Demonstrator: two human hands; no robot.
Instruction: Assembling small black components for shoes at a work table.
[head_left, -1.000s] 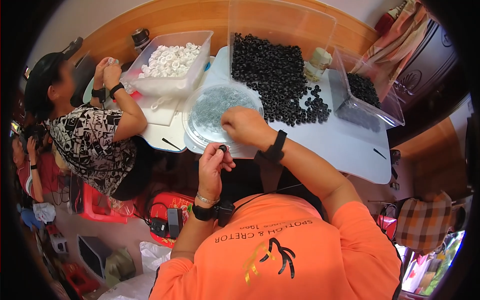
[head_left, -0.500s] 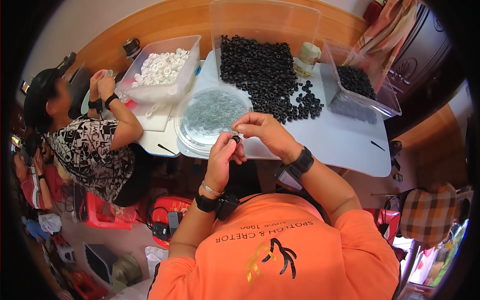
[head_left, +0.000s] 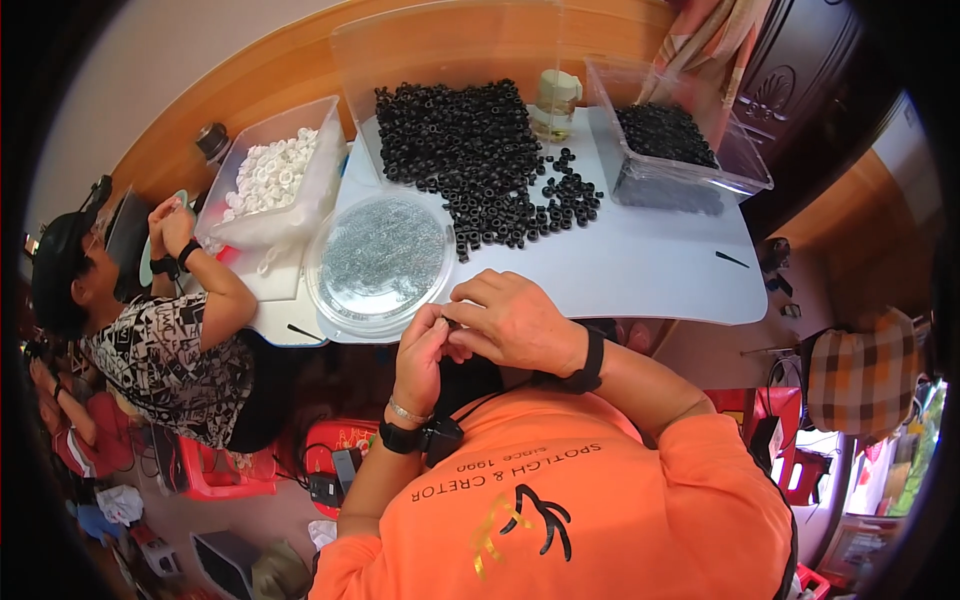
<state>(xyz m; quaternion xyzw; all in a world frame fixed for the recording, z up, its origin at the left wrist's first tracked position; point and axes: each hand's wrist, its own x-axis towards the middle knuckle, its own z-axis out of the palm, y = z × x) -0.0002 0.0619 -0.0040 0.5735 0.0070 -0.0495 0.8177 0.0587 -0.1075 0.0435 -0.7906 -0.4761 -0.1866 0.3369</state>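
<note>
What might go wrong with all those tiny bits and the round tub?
The left hand and right hand meet at the fingertips, so anything tiny pinched there, hidden from view, might slip and drop. The round tub sits near the front edge of the table, so a bump could spill its small pieces. Some black rings lie loose on the tabletop and might get scattered.

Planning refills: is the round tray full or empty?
The round tray isn't empty: silvery pieces spread across it. How full, I cannot tell.
</note>
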